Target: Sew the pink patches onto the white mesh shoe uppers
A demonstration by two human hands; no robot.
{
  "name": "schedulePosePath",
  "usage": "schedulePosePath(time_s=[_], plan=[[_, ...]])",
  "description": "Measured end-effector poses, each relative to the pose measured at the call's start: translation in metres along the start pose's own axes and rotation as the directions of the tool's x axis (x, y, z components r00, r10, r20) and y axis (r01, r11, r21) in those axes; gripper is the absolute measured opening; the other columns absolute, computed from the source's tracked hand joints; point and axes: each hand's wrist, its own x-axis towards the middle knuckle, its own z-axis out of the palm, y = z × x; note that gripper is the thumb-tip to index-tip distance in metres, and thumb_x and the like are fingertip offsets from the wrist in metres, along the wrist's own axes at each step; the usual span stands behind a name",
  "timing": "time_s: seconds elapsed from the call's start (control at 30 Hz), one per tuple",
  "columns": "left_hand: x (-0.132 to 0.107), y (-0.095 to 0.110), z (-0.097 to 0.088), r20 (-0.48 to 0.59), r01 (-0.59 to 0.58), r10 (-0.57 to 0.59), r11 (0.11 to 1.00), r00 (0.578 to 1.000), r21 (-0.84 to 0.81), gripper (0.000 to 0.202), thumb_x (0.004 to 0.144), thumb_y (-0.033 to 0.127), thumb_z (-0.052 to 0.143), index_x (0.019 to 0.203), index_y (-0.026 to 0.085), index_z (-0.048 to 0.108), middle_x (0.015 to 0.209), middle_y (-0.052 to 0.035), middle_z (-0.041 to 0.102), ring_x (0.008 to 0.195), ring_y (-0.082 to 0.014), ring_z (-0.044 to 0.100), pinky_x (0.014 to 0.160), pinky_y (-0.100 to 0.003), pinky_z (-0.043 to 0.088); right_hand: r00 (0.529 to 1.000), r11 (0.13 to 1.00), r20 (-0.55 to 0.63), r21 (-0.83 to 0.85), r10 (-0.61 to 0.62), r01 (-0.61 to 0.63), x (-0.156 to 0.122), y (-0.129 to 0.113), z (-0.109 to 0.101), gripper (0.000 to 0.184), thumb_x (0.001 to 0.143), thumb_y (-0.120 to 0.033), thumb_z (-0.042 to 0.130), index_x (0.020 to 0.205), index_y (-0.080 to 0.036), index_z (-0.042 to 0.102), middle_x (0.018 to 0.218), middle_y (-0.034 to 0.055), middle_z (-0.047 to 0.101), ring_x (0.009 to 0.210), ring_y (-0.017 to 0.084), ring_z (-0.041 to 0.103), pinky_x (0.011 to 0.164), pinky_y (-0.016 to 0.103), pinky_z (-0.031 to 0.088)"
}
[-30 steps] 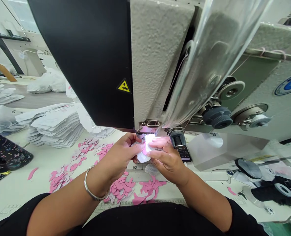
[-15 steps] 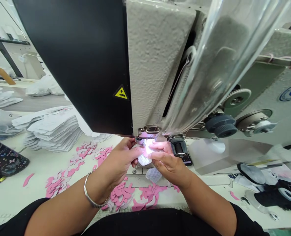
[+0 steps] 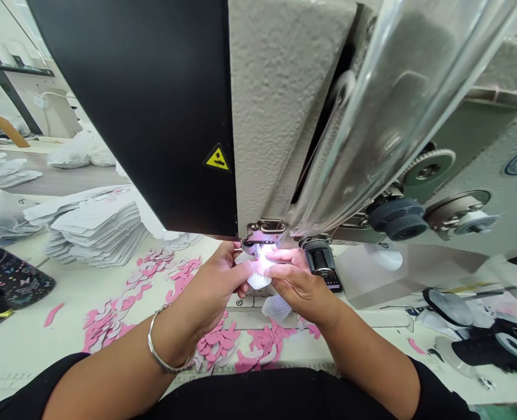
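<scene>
My left hand (image 3: 217,286) and my right hand (image 3: 297,286) meet under the head of a sewing machine (image 3: 280,116), right at the lit needle area (image 3: 262,256). Both pinch a small white mesh fabric piece (image 3: 258,281) from either side, fingers pressed on it. A second bit of white mesh (image 3: 276,307) hangs below my right hand. A metal bracelet (image 3: 159,350) circles my left wrist. The needle itself is hidden by the glare and my fingers.
Pink cut pieces (image 3: 223,341) lie scattered on the white table in front of me and to the left. A stack of white cut pieces (image 3: 96,224) stands at the left. A dark patterned bag (image 3: 9,280) is far left; bobbins and black thread (image 3: 498,344) at right.
Both hands stay at the needle with the mesh piece, shifting it slightly. The view moved a little; the lower mesh bit now hangs further out below my right hand.
</scene>
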Motion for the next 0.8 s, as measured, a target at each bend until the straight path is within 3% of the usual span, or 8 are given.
schedulePosePath(time_s=[0.13,0.37,0.6,0.8], plan=[[0.0,-0.001,0.0,-0.037,0.007,-0.005,0.999,0.999,0.05,0.039,0.075,0.033,0.074,0.108,0.022,0.055,0.081,0.0035,0.054,0.054,-0.0077,0.049,0.049,-0.021,0.04,0.999,0.999,0.025,0.022,0.027,-0.028,0.0,0.002,0.001,0.019,0.099,-0.031,0.051,0.103,-0.027,0.069,0.099,0.0052,0.058,0.097,0.02,0.059,0.092,0.042,0.051],[0.003,0.0,0.001,-0.031,-0.003,0.002,1.0,1.0,-0.017,0.03,0.074,0.025,0.071,0.1,0.019,0.056,0.075,0.0047,0.052,0.05,-0.0074,0.05,0.045,-0.02,0.039,0.994,0.997,0.066,-0.017,0.082,-0.082,0.004,0.0,0.0,0.022,0.097,-0.039,0.053,0.103,-0.027,0.069,0.084,0.0042,0.055,0.084,0.021,0.057,0.088,0.042,0.053],[0.006,0.001,-0.003,-0.046,-0.008,0.007,1.0,0.999,-0.024,0.018,0.073,0.022,0.07,0.088,0.017,0.06,0.073,0.004,0.052,0.052,-0.0076,0.05,0.048,-0.02,0.041,0.993,0.989,0.005,-0.085,0.119,-0.119,0.001,-0.005,0.004,0.024,0.096,-0.038,0.053,0.109,-0.024,0.069,0.098,0.0086,0.059,0.095,0.024,0.059,0.086,0.046,0.054],[0.017,0.001,-0.009,0.016,-0.03,0.03,0.999,0.999,-0.021,0.015,0.072,0.024,0.071,0.067,0.015,0.06,0.063,0.0004,0.053,0.053,-0.0088,0.047,0.051,-0.022,0.039,0.996,0.954,-0.073,-0.291,0.053,-0.072,0.002,-0.026,0.005,0.026,0.096,-0.027,0.053,0.117,-0.025,0.068,0.108,0.0124,0.061,0.101,0.028,0.061,0.085,0.048,0.055]])
